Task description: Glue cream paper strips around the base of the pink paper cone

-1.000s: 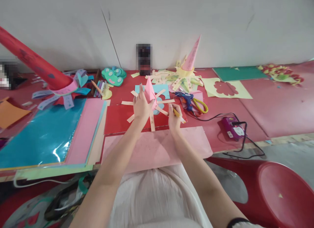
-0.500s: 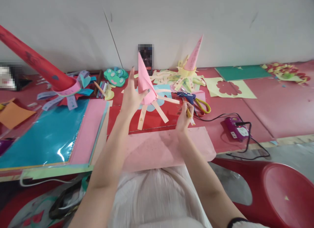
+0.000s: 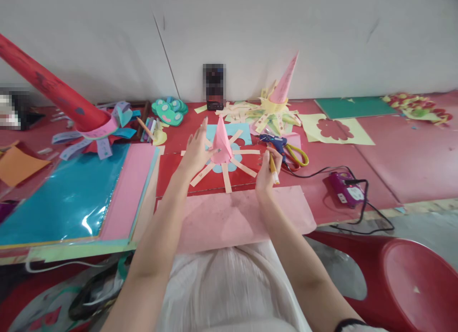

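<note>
A pink paper cone (image 3: 221, 143) stands upright in front of me, with pale paper strips (image 3: 227, 178) fanned out around its base. Some strips carry small drawn marks. Under it lie a light blue paper cutout (image 3: 231, 165) and a red sheet (image 3: 171, 172). My left hand (image 3: 195, 153) is at the cone's left side, fingers stretched and apart, thumb against the cone's lower front. To the right of the strips, my right hand (image 3: 266, 172) holds a yellow marker (image 3: 274, 169), its white end pointing down towards me.
Behind my right hand lie a blue glue gun (image 3: 275, 141) and yellow-handled scissors (image 3: 298, 155). A cord runs to a purple power socket (image 3: 345, 189). Another pink cone (image 3: 284, 84) stands behind; a tall red cone (image 3: 53, 86) leans left. A phone (image 3: 214, 86) rests against the wall.
The pink cone has gone from tilted to upright, shifting slightly right and turning, its strips now spread flat. My left hand has moved lower beside it. The right hand has hardly moved.
</note>
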{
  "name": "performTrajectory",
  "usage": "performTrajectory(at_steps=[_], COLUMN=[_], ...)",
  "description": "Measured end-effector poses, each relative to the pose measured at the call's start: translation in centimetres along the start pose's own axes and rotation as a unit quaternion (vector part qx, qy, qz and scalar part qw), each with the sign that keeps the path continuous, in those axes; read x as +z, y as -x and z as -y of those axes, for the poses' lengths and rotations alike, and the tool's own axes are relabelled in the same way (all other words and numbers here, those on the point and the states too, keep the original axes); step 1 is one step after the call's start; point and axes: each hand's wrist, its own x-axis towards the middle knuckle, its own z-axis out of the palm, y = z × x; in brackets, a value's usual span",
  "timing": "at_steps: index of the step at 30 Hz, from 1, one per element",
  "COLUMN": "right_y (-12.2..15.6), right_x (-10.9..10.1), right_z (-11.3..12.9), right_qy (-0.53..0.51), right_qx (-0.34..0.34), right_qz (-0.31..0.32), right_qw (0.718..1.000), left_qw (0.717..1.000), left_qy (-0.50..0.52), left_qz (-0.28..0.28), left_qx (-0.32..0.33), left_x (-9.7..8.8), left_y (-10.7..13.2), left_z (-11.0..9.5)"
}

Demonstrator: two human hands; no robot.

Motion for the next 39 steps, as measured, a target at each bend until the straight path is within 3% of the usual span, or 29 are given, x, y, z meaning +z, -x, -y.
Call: performTrajectory(at_steps=[5,7,9,13,16,20,25,30,34,39], right_y=[0.1,0.3,0.5,1.1,1.3,1.7,2.3,1.2,0.3,1.1], right_x=[-0.2,-0.2,0.0,0.5,0.7,0.8,0.8,1.5,2.3,2.6], right_z=[0.1,0.1,0.2,0.4,0.5,0.4,-0.1,-0.2,-0.4,-0.7], right_qy=[-0.002,-0.011,-0.018,-0.020,-0.023,-0.017,0.005,0.049,0.011,0.030], right_qx=[0.018,0.020,0.009,-0.036,-0.039,0.002,-0.014,0.086,0.175,0.141], right_qz=[0.012,0.019,0.031,0.097,0.158,0.255,0.340,0.364,0.389,0.302], right_qw=[1.000,1.000,0.999,0.994,0.986,0.967,0.940,0.926,0.904,0.942], left_qw=[0.996,0.998,0.998,0.988,0.982,0.978,0.975,0.972,0.969,0.968], left_qy=[-0.003,-0.020,-0.052,-0.132,-0.169,-0.190,-0.203,-0.207,-0.213,-0.211], left_qz=[-0.084,-0.063,-0.007,0.067,0.079,0.078,0.085,0.108,0.122,0.133], left_qx=[0.000,0.010,0.034,0.045,0.032,0.019,0.032,0.016,0.012,0.017], left_x=[-0.8,0.2,1.8,4.7,5.6,5.6,5.6,5.4,5.1,5.2], left_y=[3.1,5.2,7.4,11.4,13.0,13.4,13.4,13.5,13.4,13.4], left_z=[-2.8,-3.9,-4.6,-4.8,-4.6,-4.7,-4.6,-4.8,-5.3,-5.0])
